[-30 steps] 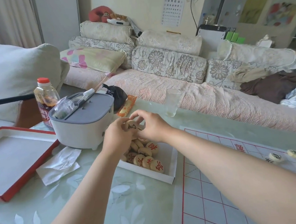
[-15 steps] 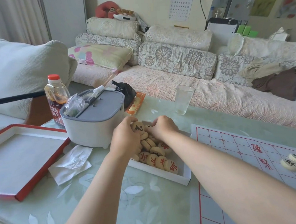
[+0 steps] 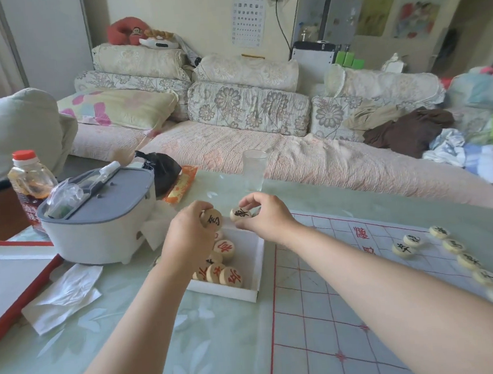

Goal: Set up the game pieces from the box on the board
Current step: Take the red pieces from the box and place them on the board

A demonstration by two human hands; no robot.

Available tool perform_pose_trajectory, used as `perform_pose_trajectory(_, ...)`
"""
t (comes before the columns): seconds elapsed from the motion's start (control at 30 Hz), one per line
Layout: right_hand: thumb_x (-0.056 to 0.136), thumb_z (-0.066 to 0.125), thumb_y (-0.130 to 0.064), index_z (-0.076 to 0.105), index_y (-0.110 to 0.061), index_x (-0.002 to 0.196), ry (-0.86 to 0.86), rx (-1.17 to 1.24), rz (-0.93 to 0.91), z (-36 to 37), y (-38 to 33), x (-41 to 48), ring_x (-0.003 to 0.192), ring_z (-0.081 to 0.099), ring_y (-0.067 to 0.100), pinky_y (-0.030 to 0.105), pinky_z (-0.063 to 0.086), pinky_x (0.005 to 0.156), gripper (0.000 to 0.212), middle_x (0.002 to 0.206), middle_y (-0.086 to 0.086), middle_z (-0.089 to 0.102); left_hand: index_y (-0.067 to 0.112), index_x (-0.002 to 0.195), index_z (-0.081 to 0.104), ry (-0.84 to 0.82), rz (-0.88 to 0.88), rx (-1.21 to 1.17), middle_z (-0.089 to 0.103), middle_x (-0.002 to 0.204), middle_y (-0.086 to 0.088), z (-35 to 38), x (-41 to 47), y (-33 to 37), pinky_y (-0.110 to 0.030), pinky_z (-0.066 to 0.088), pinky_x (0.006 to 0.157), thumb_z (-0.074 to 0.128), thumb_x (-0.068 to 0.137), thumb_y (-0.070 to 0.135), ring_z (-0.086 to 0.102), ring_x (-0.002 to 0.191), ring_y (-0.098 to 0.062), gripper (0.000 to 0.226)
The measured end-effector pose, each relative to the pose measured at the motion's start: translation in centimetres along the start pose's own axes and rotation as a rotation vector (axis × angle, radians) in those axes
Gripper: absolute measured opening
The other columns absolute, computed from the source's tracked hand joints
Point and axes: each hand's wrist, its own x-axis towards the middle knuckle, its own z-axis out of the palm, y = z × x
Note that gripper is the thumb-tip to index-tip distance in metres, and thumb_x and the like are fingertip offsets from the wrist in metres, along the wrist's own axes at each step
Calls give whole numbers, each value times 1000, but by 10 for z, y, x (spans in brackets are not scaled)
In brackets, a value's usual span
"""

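While both hands work above the white box [image 3: 223, 294], each grips one wooden disc clear of it. The left hand [image 3: 186, 240] curls its fingers round the first disc [image 3: 212, 219], whose black character faces the camera. The right hand [image 3: 268, 217] pinches the second disc [image 3: 240, 214], also black-lettered, between thumb and fingertips. The two held discs lie just beside each other, apart, over the far end of the box.

The box stands on the green, leaf-patterned bench [image 3: 134, 355], touching the left edge of the board [image 3: 312, 313], a pale sheet ruled with a red grid. Several red-lettered discs [image 3: 230, 277] lie inside the box, crowded towards its near left part and partly hidden by the left wrist. On the board's far right side a row of black-lettered discs [image 3: 467, 260] runs along the edge, and a pair of discs [image 3: 403, 249] sits one line inward from it.

To the left of the box stand a grey-lidded container [image 3: 102, 226] and, behind it, a red-capped bottle [image 3: 29, 184]. A crumpled tissue [image 3: 63, 296] and a red-edged lid [image 3: 1, 291] lie nearer the camera. A clear glass [image 3: 254, 168] stands at the bench's far edge, before the sofa [image 3: 296, 160].
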Motion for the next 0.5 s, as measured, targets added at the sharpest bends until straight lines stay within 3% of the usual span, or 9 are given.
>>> perform_pose_trajectory(0.2, 79, 80, -38, 69, -25, 100, 19, 48, 55, -69, 37, -72, 64, 52, -2, 19, 44, 66, 27, 97, -11, 69, 29, 119, 57, -205, 112, 34, 65, 101, 2, 31, -32, 62, -26, 43, 68, 61, 87, 20, 56, 86, -18, 34)
perform_pose_trajectory(0.37, 81, 77, -44, 70, -29, 93, 114, -34, 88, -141, 69, -142, 56, 51, -6, 16, 39, 59, 20, 93, -15, 70, 29, 119, 59, -403, 233, -19, 62, 97, 6, 70, -79, 118, -11, 35, 55, 63, 86, 21, 55, 79, -12, 34)
perform_pose_trajectory(0.5, 84, 76, -41, 69, -25, 94, 205, -65, 140, -197, 90, -199, 50, 49, -5, 10, 35, 54, 20, 70, -28, 64, 31, 117, 59, -544, 288, -55, 60, 101, 7, 99, -115, 157, -19, 45, 57, 59, 88, 20, 57, 76, -8, 31)
